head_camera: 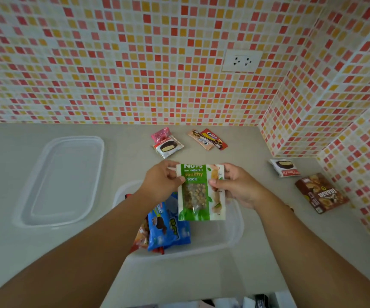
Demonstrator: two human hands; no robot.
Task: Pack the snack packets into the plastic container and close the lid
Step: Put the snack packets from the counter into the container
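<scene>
Fingers of your left hand [160, 181] are curled onto the upper left edge of the nut pouch [200, 192], thumb pressed on its front; your right hand [235, 185] pinches the upper right edge the same way, thumb on the front, other fingers behind (their spread is hidden by the pouch).

Head view, only view:
- Nut pouch: green and white, clear window showing nuts, held upright between both hands, hanging above the plastic container [235, 232]. Whether its lower edge touches the container, you cannot tell.
- Plastic container: clear, open, on the grey countertop [12, 252] directly in front of you. Blue biscuit packet [168, 232] lies in its left part, with red and orange packets partly hidden under it.
- Lid [64, 181]: clear, lying flat on the countertop, left of the container and apart from it.
- Loose on the countertop: pink packet [161, 134] touching a chocolate pie packet [168, 147] near the tiled wall [135, 63]; two small cookie packets [208, 139] beside them; second pie packet [283, 167] and brown box [320, 193] to your right.
</scene>
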